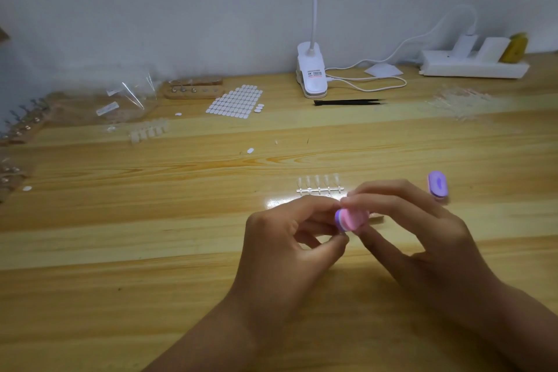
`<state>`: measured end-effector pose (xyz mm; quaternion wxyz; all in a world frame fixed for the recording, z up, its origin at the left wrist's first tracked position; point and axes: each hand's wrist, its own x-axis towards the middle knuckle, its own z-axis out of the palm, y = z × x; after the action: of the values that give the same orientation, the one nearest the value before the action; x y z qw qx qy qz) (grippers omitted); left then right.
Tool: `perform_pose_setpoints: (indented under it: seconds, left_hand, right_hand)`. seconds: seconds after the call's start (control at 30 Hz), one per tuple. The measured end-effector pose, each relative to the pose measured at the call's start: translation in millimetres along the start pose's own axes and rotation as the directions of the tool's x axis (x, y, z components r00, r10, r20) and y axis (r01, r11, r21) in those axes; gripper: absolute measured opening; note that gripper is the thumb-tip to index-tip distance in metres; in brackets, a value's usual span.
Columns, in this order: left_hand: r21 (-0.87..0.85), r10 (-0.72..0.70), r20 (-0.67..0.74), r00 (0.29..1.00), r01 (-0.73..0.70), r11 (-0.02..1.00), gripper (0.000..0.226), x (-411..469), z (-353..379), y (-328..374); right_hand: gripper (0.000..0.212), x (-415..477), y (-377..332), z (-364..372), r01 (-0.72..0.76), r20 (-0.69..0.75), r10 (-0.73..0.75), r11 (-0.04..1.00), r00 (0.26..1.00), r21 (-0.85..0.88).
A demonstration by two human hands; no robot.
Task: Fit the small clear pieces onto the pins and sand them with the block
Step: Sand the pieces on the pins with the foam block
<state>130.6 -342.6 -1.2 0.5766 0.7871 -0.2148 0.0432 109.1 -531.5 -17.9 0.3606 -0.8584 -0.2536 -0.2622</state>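
A small pink and purple sanding block (351,219) is held above the wooden table (151,220) between both hands. My right hand (416,229) grips it with thumb and fingertips from the right. My left hand (290,238) has its fingers curled at the block's left edge, pinching something too small to make out. Just behind the hands lies a clear strip of several small clear pieces (320,186). A second purple sanding block (437,189) lies to the right. A wooden pin holder (194,89) stands at the back left.
A sheet of white oval stickers (235,100) lies at the back. A white clip lamp (311,75), black tweezers (350,102) and a power strip (474,65) stand by the wall. Clear bags (129,96) and another clear strip (149,130) lie left; loose clear pieces (462,103) lie right.
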Motion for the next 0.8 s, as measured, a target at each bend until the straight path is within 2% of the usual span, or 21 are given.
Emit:
perform_pose_setpoints:
  seconds: [0.27, 0.4, 0.53, 0.67, 0.8]
  left_hand:
    - [-0.138, -0.122, 0.027, 0.992, 0.125, 0.983, 0.034, 2.0, 0.0, 0.4]
    - [-0.22, -0.147, 0.078, 0.986, 0.16, 0.962, 0.035, 2.0, -1.9, 1.5]
    - [-0.219, -0.141, 0.079, 0.987, 0.155, 0.963, 0.033, 0.8, -0.2, 0.6]
    - [-0.199, -0.164, 0.059, 0.985, 0.173, 0.965, 0.031, 0.5, 2.1, 0.5]
    - [-0.204, -0.131, 0.054, 0.99, 0.14, 0.969, 0.031, -0.7, 1.4, 0.9]
  right_hand:
    - [0.035, 0.3, 4.3, -2.3, -0.03, -0.033, 0.029, 1.0, 0.999, -0.011]
    - [0.025, 0.7, -0.3, -1.6, 0.008, -0.069, -0.005, 0.999, 0.998, 0.032]
    - [0.024, -1.4, 1.0, -1.3, 0.063, -0.029, -0.063, 0.998, 0.998, -0.015]
    - [0.031, -2.0, 4.1, -2.1, 0.045, -0.05, -0.047, 0.998, 0.998, -0.046]
    - [0.027, -4.3, 2.0, 3.2, 0.118, 0.002, -0.119, 0.992, 0.993, -0.045]
